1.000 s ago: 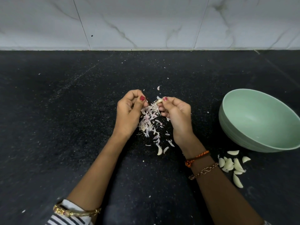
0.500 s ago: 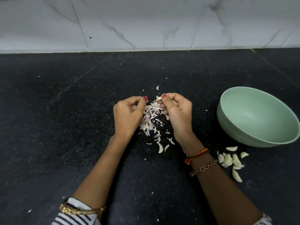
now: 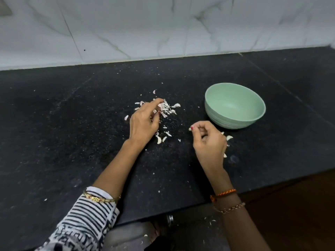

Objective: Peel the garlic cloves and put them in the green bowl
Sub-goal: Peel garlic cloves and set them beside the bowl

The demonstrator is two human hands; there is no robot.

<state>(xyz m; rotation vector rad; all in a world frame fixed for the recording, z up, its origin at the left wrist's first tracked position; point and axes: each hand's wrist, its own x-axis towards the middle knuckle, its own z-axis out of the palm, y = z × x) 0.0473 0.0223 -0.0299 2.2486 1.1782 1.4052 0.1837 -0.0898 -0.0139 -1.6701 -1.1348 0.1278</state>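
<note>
The right hand [image 3: 208, 140] pinches a clove [image 3: 190, 129] and has swung away from the peel pile [image 3: 167, 108] toward the bowl [image 3: 235, 105], just beyond its grip. So that clove is judged peeled. The left hand [image 3: 145, 122], fingers loosely curled and holding nothing visible, now reaches into the peels on the bench [image 3: 72, 124].
</note>
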